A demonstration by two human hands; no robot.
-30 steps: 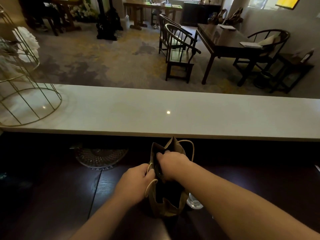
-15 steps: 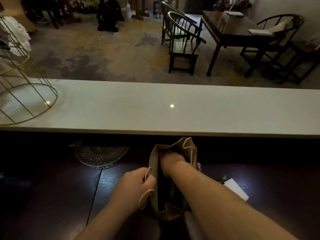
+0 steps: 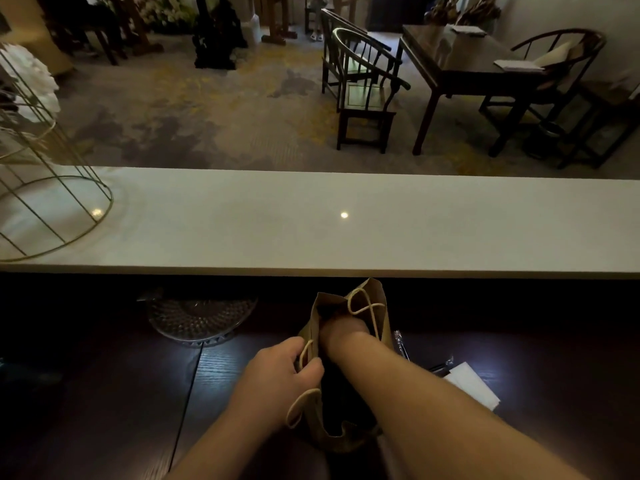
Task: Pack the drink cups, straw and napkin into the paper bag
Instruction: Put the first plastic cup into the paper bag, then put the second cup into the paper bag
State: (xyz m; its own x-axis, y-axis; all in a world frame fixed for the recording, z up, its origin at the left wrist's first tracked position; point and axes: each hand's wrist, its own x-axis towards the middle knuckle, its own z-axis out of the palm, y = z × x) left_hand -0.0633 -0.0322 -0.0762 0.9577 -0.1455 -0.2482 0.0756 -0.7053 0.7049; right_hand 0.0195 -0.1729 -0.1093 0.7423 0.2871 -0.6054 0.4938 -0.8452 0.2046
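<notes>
A brown paper bag [image 3: 375,308] with rope handles stands open on the dark wooden table [image 3: 104,403]. My left hand [image 3: 277,379] grips the bag's left rim next to a handle. My right hand [image 3: 341,329] is plunged into the bag; its fingers are hidden, so what it holds cannot be told. A white napkin [image 3: 472,384] lies on the table right of the bag. A wrapped straw [image 3: 398,342] shows beside the bag's right wall. No drink cup is visible.
A patterned glass plate [image 3: 199,318] sits on the table left of the bag. A pale raised counter [image 3: 346,220] runs across behind it, with a gold wire stand [image 3: 52,202] at its left end. Chairs and tables stand on the carpet beyond.
My right hand has gone from the bag's mouth down inside it. The bag has opened wider. The view has tilted down, bringing the napkin into sight.
</notes>
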